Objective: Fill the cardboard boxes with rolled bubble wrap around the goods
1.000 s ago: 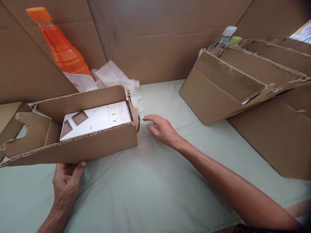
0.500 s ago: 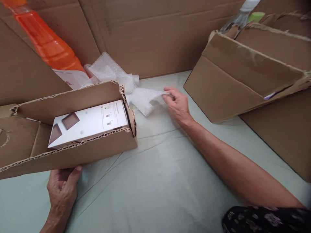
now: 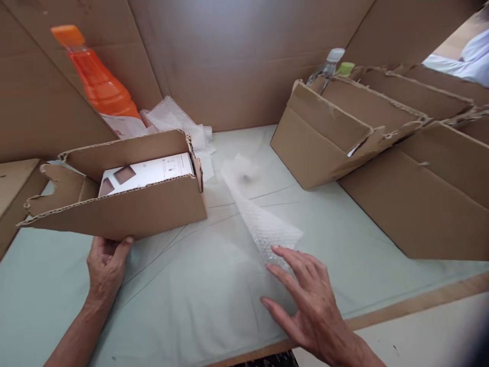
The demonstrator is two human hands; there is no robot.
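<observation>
On the left stands an open cardboard box [image 3: 160, 204] with a white printed carton [image 3: 148, 171] lying inside. My left hand [image 3: 107, 267] grips the box's lower front edge, thumb against the side and fingertips hidden beneath it. A strip of bubble wrap [image 3: 263, 224] stretches over the cloth to the right of the box, its far end blurred. My right hand [image 3: 309, 300] is at its near end with fingers spread and nothing gripped. The fingertips overlap the wrap; whether they touch it I cannot tell.
Behind the box, more bubble wrap [image 3: 171, 117] lies beside an orange bottle [image 3: 103, 86]. At right stand open cardboard bins [image 3: 321, 137], with bottle tops [image 3: 336, 55] showing behind one. A cardboard wall [image 3: 244, 61] closes the back. The cloth-covered table has a wooden front edge [image 3: 420, 300].
My right hand has come back toward me and opened, letting go of the bubble wrap, which now lies nearer. My left hand stays at the box. The view has shifted and widened.
</observation>
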